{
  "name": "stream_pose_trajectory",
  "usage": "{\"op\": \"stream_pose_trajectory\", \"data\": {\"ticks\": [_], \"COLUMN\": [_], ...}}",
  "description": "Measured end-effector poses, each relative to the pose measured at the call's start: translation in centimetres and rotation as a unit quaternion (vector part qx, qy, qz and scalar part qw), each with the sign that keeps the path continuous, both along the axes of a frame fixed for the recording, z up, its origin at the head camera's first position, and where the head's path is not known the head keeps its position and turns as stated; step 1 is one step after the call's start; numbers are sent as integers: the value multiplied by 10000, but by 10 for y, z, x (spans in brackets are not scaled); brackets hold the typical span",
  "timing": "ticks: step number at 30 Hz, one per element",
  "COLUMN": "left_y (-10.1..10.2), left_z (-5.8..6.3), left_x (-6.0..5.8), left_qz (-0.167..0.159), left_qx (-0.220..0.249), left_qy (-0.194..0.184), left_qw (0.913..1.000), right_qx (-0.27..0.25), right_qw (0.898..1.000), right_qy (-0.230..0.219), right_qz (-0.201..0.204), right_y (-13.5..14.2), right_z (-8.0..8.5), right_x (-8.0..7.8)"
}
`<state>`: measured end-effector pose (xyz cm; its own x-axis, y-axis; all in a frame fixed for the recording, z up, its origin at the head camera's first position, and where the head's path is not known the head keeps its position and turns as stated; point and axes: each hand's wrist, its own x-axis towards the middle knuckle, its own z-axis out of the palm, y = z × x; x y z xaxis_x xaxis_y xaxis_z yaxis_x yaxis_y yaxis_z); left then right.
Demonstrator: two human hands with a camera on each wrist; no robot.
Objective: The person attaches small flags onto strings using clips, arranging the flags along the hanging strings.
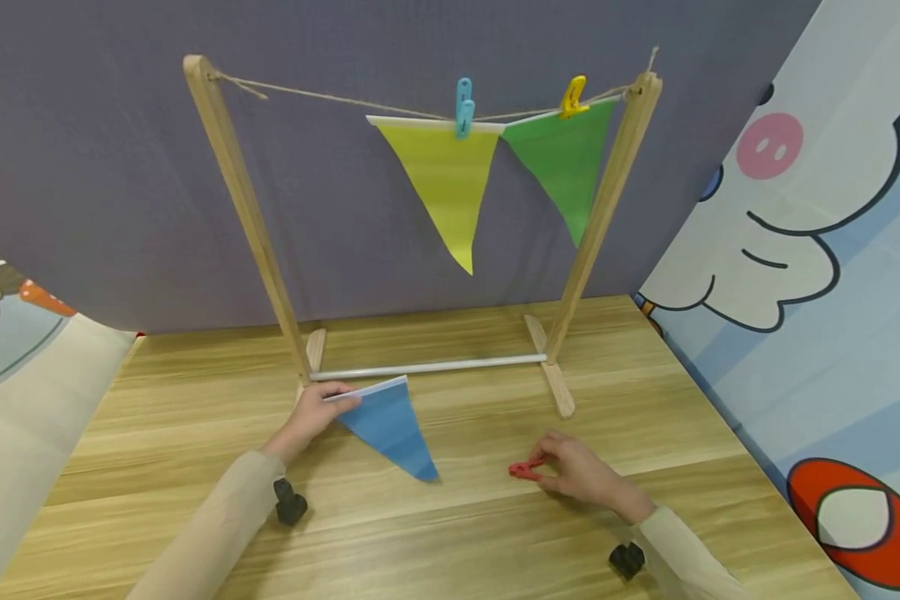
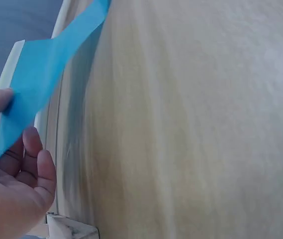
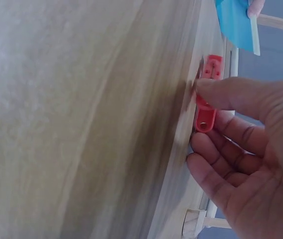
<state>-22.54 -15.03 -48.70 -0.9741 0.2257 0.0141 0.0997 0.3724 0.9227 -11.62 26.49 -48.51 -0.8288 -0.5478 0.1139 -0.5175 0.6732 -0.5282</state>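
My left hand [image 1: 317,417] pinches the white-edged top of a blue triangular pennant [image 1: 392,429] between thumb and fingers. The pennant's tip points toward the front of the table, and in the left wrist view the blue cloth [image 2: 37,74] bends away from the thumb. Low over the table at the right, my right hand [image 1: 579,473] holds a red clothespin [image 1: 525,470]. The right wrist view shows the thumb laid across the red clothespin [image 3: 206,117], fingers behind it. On the string [image 1: 337,100] hang a yellow pennant [image 1: 450,175] under a blue clothespin [image 1: 464,108] and a green pennant [image 1: 566,158] under a yellow clothespin [image 1: 573,97].
Two wooden posts [image 1: 247,208] hold up the string, joined low down by a white rod [image 1: 427,367]. A flat wooden foot [image 1: 558,387] sticks out toward me at the right. Behind stands a grey panel [image 1: 345,250]; a cartoon-printed cloth [image 1: 817,350] borders the wooden table [image 1: 457,550].
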Motion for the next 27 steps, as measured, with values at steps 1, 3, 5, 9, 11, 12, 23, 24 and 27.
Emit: {"op": "stream_pose_trajectory", "data": {"ticks": [1,3,5,9,11,12,23,24,27], "left_y": [0,-1,-1,-1,-1,-1,-3,-4,-6], "left_z": [1,2,3,9,11,12,16,16,17], "left_x": [0,0,-1,1,1,2,4,4,5], "left_qz": [52,158,248,217,169,152,127,116,135], "left_qx": [112,259,408,624,764,818,1045,1038,1021], "left_qy": [-97,-220,-274,-359,-370,-356,-5,-6,-10], "left_qw": [9999,9993,9985,9972,9962,9959,9944,9945,9947], "right_qx": [-26,-94,-163,-368,-446,-481,-661,-669,-608], "right_qw": [10000,9998,9992,9979,9979,9980,9975,9973,9970], "right_qy": [-31,-155,-325,-513,-455,-393,207,236,445], "right_qz": [-18,-76,-146,-170,-107,-73,157,168,177], "right_y": [0,0,0,-1,-2,-3,-9,-10,-14], "right_z": [0,2,4,11,13,15,25,26,28], "right_x": [0,0,0,-2,-4,-5,-17,-18,-20]}}
